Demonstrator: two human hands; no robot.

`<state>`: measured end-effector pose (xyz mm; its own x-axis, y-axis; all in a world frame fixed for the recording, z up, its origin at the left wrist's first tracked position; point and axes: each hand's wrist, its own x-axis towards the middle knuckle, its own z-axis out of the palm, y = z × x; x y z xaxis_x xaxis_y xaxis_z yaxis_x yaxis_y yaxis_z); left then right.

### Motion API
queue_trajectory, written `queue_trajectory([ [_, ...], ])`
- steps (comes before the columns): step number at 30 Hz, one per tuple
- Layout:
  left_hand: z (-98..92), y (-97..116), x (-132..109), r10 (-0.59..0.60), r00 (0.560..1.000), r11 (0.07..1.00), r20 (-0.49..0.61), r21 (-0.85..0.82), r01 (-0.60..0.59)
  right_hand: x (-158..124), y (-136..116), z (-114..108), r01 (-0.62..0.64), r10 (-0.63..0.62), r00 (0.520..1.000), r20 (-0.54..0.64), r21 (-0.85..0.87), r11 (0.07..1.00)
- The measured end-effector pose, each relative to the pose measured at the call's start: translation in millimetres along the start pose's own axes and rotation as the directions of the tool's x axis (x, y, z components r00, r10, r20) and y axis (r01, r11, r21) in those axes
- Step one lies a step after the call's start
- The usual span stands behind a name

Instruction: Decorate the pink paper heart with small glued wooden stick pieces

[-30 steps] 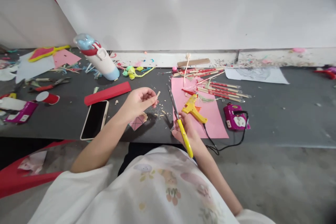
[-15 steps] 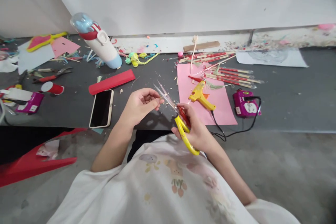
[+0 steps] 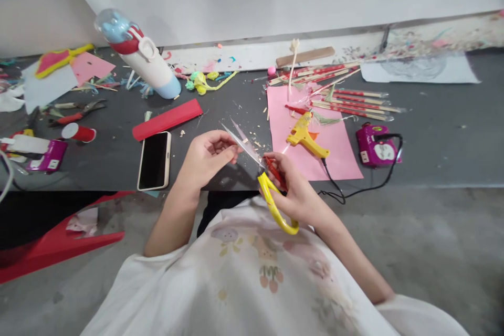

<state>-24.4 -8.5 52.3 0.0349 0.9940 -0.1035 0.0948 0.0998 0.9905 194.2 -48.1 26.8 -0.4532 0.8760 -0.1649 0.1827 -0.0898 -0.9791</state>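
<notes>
My right hand (image 3: 289, 184) grips a pair of scissors (image 3: 271, 195) with yellow handles. Their blades are parted and point up and left toward my other hand. Something red also shows between the right fingers, partly covered. My left hand (image 3: 210, 157) is closed in a pinch beside the blades; what its fingertips hold is too small to name. Small pale scraps (image 3: 258, 144) lie on the dark table just past the blades. Right of the scissors, a yellow glue gun (image 3: 305, 136) rests on a pink sheet (image 3: 334, 160).
A phone (image 3: 154, 160), a red strip (image 3: 167, 119) and a bottle (image 3: 151, 65) stand or lie to the left. Red-patterned sticks (image 3: 354, 102) spread over the pink sheet's back. A purple box (image 3: 374, 147) with a black cord sits at right. Pliers (image 3: 81, 114) and a red spool (image 3: 84, 133) lie far left.
The view has shifted slightly. Both hands keep nearly the same pose, and the scissors' blades remain parted close to the left fingertips.
</notes>
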Motion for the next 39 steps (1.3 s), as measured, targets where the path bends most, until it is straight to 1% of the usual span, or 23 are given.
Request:
queue_trajectory([
  [6,-1.5,1,0,0.013,1.0,1.0,-0.004,-0.012,-0.013,1,3,2,-0.003,0.002,1.0,0.007,0.057,0.998],
  [13,0.2,2,0,-0.037,0.999,0.999,-0.004,0.005,0.037,-1,3,2,-0.038,0.035,0.999,0.039,0.081,0.996],
  [16,0.8,1,0,-0.048,0.999,0.999,-0.004,0.0,0.048,-1,6,2,-0.023,0.02,0.999,0.044,0.078,0.997],
  [19,0.4,-1,1,-0.062,0.998,0.998,-0.013,-0.005,0.062,0,10,3,0.001,-0.004,1.0,0.031,0.074,0.997],
  [23,0.4,-3,2,-0.063,0.998,0.998,-0.009,0.0,0.063,2,12,6,0.011,-0.011,1.0,-0.017,0.029,1.0],
  [26,2.3,-2,1,-0.019,0.999,0.998,0.028,0.06,0.018,3,13,7,0.003,-0.003,0.999,-0.047,-0.005,1.0],
  [28,4.0,0,-1,0.03,0.999,0.987,0.043,0.155,-0.036,3,13,7,0.002,-0.002,0.998,-0.059,-0.007,1.0],
  [31,5.9,1,-6,0.11,0.994,0.936,0.019,0.334,-0.11,2,11,7,0.004,-0.004,0.998,-0.064,-0.007,1.0],
  [33,6.6,2,-9,0.15,0.989,0.906,0.012,0.398,-0.143,1,7,7,-0.002,0.0,0.998,-0.066,-0.023,1.0],
  [35,7.1,3,-13,0.167,0.986,0.904,0.017,0.396,-0.16,0,2,6,-0.008,0.005,0.998,-0.062,-0.047,0.999],
  [39,8.3,9,-18,0.158,0.987,0.936,0.021,0.315,-0.156,0,-8,3,-0.019,0.017,1.0,-0.026,-0.062,0.998],
])
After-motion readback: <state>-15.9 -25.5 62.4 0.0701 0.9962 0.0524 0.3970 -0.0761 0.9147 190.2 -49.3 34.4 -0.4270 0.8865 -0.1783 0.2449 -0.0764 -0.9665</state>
